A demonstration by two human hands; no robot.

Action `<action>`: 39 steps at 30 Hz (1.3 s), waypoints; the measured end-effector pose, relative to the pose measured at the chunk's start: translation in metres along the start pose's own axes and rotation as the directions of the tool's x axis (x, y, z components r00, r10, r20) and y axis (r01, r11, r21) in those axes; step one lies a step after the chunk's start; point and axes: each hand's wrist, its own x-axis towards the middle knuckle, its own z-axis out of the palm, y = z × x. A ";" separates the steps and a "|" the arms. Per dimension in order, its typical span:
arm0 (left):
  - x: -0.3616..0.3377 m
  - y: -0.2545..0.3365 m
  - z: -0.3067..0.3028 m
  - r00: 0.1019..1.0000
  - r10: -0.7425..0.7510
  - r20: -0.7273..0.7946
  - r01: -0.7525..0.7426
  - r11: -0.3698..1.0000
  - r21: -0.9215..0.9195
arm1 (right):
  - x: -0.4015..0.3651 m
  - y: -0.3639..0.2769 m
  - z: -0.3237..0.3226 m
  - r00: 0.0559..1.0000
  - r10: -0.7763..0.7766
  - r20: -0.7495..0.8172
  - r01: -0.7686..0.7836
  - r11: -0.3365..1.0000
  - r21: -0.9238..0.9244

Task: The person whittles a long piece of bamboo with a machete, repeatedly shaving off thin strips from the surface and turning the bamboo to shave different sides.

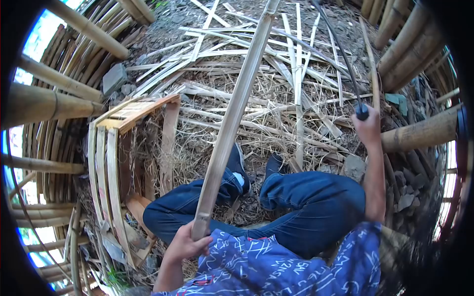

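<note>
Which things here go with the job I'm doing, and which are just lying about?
Job, it seems:
long strip, in your left hand
tool, in your right hand
perhaps the ground strips

Probably lying about:
crate
grey block
green scrap

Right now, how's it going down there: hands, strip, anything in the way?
Left hand gripping strip by its near end. Right hand holding tool. Strip slants past left leg. Crate beside that leg, loose strips ahead.
</note>
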 end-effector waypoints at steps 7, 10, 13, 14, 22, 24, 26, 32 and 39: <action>0.056 0.049 0.053 0.924 0.139 0.355 -0.029 0.954 -0.299 | -0.030 -0.121 -0.030 0.938 -0.172 0.300 0.172 0.985 0.028; 0.064 0.062 0.076 0.915 0.131 0.381 0.045 0.906 -0.421 | -0.045 -0.149 -0.022 0.864 -0.289 0.412 0.255 0.957 0.135; 0.070 0.063 0.087 0.898 0.132 0.420 0.107 0.860 -0.499 | -0.056 -0.154 -0.016 0.809 -0.347 0.474 0.278 0.937 0.212; 0.072 0.063 0.090 0.876 0.151 0.457 0.140 0.829 -0.542 | -0.058 -0.152 -0.014 0.789 -0.375 0.487 0.325 0.927 0.187; 0.065 0.081 0.116 0.839 0.137 0.527 0.242 0.773 -0.587 | -0.064 -0.129 -0.006 0.720 -0.414 0.557 0.406 0.902 0.146; 0.067 0.079 0.116 0.823 0.159 0.545 0.244 0.768 -0.592 | -0.063 -0.127 -0.007 0.709 -0.409 0.575 0.407 0.903 0.141; 0.067 0.077 0.117 0.809 0.172 0.562 0.249 0.766 -0.593 | -0.064 -0.122 -0.005 0.717 -0.412 0.563 0.392 0.905 0.164; 0.063 0.081 0.119 0.834 0.155 0.530 0.209 0.799 -0.563 | -0.067 -0.126 -0.008 0.744 -0.397 0.538 0.372 0.914 0.160; 0.066 0.078 0.126 0.884 0.194 0.426 0.016 0.897 -0.441 | -0.071 -0.128 -0.003 0.698 -0.381 0.606 0.393 0.912 0.121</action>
